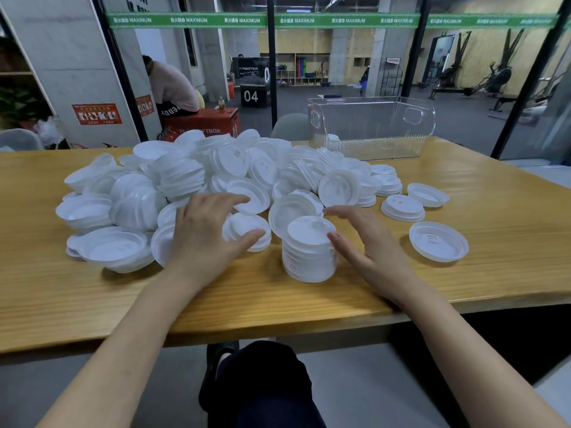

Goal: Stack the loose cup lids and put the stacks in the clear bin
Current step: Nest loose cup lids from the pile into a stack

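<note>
reaching out over the wooden worktop, both hands rest at the near edge of a big pile of loose lids, white and heaped several layers deep, which spreads away from the fingertips and far out to the left. the left hand lies spread and palm down, its fingers stretched onto a lid at the pile's edge and its thumb laid across a small clump of lids just beside it; it pinches nothing. between the hands stands a neat lid stack, upright on the worktop. the right hand is relaxed and spread too, its thumb touching the stack's upper side and its fingers pointing toward the pile, holding nothing. out to the right of the right hand lie three single lids, apart from the pile. well beyond the right hand, past the heap, sits the clear bin at the far edge of the worktop, with a few lids showing low inside its left end; the pile lies between the hands and the bin. a grey chair back shows just left of the bin. farther off a person sits on a red box carrying a bottle, near a black box marked 04.
</note>
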